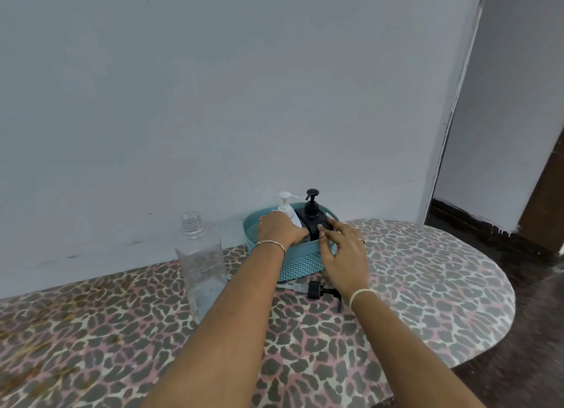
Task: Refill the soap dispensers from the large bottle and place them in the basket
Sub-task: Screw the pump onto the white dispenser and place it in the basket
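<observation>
A teal woven basket stands on the table against the wall. Inside it stand a white pump dispenser and a black pump dispenser, both upright. My left hand reaches into the basket and rests against the dispensers; its fingers are hidden inside. My right hand lies over the basket's right side with fingertips touching the black dispenser's body. The large clear bottle stands uncapped left of the basket and looks nearly empty. Its black pump cap lies on the table in front of the basket.
The table wears a leopard-print cover with a rounded right end. A pale wall runs right behind the basket. A dark doorway and dark floor lie to the right.
</observation>
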A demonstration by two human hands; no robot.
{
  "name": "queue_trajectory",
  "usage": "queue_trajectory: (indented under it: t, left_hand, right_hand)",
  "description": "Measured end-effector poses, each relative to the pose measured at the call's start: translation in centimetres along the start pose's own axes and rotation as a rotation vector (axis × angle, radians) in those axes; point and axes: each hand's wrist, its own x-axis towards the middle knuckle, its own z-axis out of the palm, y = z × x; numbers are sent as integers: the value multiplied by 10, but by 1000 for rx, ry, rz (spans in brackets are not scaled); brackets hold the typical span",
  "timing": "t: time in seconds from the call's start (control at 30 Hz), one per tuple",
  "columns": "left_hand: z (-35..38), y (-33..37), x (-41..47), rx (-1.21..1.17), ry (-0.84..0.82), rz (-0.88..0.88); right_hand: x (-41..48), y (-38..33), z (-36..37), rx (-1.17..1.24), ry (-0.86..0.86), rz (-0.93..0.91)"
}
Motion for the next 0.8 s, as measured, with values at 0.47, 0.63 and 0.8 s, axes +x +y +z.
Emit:
queue_trajectory:
  t: [0.47, 0.63, 0.8]
  left_hand:
    - [-14, 0, -1, 107, -164, 88]
    - [-9, -3, -7, 84, -111, 106]
    - [-18, -2, -25, -135, -23, 12]
  right_hand:
    - [0, -3, -2, -14, -23, 21]
    - [0, -4, -3, -30, -40, 22]
    - [4, -7, -14, -38, -164, 35]
